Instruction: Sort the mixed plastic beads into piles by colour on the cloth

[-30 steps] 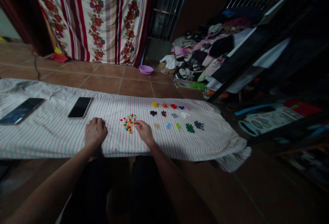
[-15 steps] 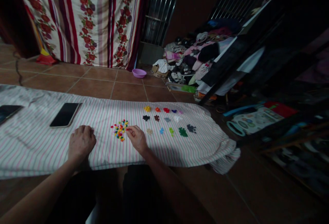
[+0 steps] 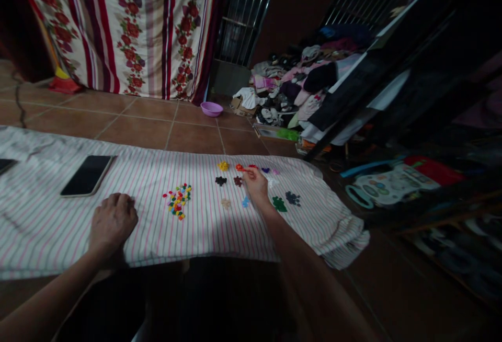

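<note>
My left hand [image 3: 113, 221] rests on the striped cloth [image 3: 149, 227], its fingers curled under and nothing showing in them. Over the sorted piles, my right hand [image 3: 255, 184] has thumb and forefinger pinched beside the small orange pieces [image 3: 239, 167]. What the pinch holds is too small to make out. A mixed heap of tiny coloured pieces [image 3: 178, 202] lies between the hands. Yellow pieces [image 3: 223, 166], black pieces [image 3: 220, 180], brown pieces [image 3: 237, 181], beige pieces [image 3: 226, 203] and dark green pieces [image 3: 279, 204] form separate little piles. My right hand and wrist hide some piles.
A phone [image 3: 87, 175] lies beyond my left hand, and a second dark device [image 3: 6, 165] is at the left edge. Past the cloth, a purple basin [image 3: 212, 109] stands on the tiled floor near a clothes heap [image 3: 298, 80]. A floral curtain [image 3: 133, 28] hangs behind.
My right hand has moved from the mixed heap, right and away from me, to the orange pile. My left hand stays on the cloth. The view has shifted slightly.
</note>
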`<state>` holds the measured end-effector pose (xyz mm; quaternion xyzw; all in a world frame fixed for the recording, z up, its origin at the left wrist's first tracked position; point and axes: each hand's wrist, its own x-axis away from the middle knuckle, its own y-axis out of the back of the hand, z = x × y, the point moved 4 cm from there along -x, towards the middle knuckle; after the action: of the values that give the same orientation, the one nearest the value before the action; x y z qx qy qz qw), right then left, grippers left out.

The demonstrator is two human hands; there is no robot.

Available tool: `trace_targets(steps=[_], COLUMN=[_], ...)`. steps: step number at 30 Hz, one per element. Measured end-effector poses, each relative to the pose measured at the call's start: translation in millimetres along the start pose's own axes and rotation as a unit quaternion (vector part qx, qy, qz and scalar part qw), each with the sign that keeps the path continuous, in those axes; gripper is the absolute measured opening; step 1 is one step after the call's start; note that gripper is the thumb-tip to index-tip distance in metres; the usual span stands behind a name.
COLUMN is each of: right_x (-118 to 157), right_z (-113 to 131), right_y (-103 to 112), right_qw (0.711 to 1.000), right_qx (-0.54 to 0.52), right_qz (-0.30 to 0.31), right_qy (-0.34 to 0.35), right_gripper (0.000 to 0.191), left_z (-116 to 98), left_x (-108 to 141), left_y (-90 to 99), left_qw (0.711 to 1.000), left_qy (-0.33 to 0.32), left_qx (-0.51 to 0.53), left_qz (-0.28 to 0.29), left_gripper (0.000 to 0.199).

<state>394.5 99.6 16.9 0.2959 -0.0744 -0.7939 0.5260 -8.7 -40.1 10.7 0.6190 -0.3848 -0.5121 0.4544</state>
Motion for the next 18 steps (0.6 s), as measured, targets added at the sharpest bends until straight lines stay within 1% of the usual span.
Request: trace_targets(steps=[4, 8, 12, 18], right_x=[-32, -53, -66, -83], right_z=[-25, -42, -53, -67], right_y=[32, 51, 55, 47], right_qw=[0.998, 0.994, 0.989, 0.976], right_qx=[0.042, 0.077, 0.129, 0.200], right_qz=[-0.039, -0.052, -0.048, -0.042], right_qy=[-0.040, -0.057, -0.062, -0.071], right_gripper=[0.020, 0.019, 0.017, 0.013], left_z=[1, 3, 4, 5], left_x=[-2, -3, -3, -3], left_y=[-3.8, -8.1, -11.1, -14.7], left_qw=[1.000, 1.000, 1.000, 1.000], left_qy=[0.002, 0.001, 0.001, 0.002], left_qx=[-0.002, 0.015, 0.009, -0.001], left_qz=[0.005, -0.006, -0.012, -0.014], left_gripper=[0.021, 0.024, 0.022, 0.019])
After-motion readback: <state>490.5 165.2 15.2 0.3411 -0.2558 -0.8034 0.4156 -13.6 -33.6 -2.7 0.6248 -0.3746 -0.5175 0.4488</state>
